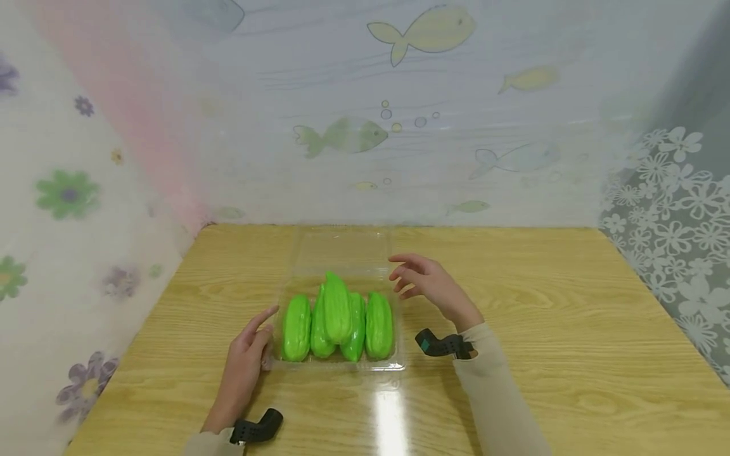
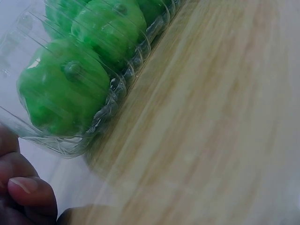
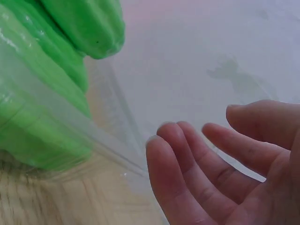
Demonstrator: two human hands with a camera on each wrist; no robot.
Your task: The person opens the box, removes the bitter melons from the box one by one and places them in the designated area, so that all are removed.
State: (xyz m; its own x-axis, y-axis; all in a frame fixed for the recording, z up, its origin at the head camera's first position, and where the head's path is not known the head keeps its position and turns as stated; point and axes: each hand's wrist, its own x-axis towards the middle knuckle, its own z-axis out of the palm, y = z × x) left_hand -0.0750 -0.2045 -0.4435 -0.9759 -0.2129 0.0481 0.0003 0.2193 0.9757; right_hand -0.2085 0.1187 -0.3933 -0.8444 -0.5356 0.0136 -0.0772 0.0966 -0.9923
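Note:
Several bright green, ridged, gourd-like vegetables (image 1: 338,310) lie in a clear plastic clamshell box (image 1: 399,365), one on top of the others. The box's transparent lid (image 1: 344,248) is folded back toward the wall. My left hand (image 1: 246,358) is at the box's left side, index finger extended along it and thumb by the wall. Loosely bent fingers (image 2: 30,192) show beside the box corner in the left wrist view. My right hand (image 1: 431,282) hovers off the box's back right corner near the lid hinge, its fingers (image 3: 164,173) slightly bent with nothing between them.
The box stands on a wood-grain table (image 1: 547,304). Behind it rises a wall covering (image 1: 513,190) with fish drawings, and flower-patterned coverings (image 1: 68,196) flank the table. Black wrist mounts (image 1: 439,344) sit at both sleeves.

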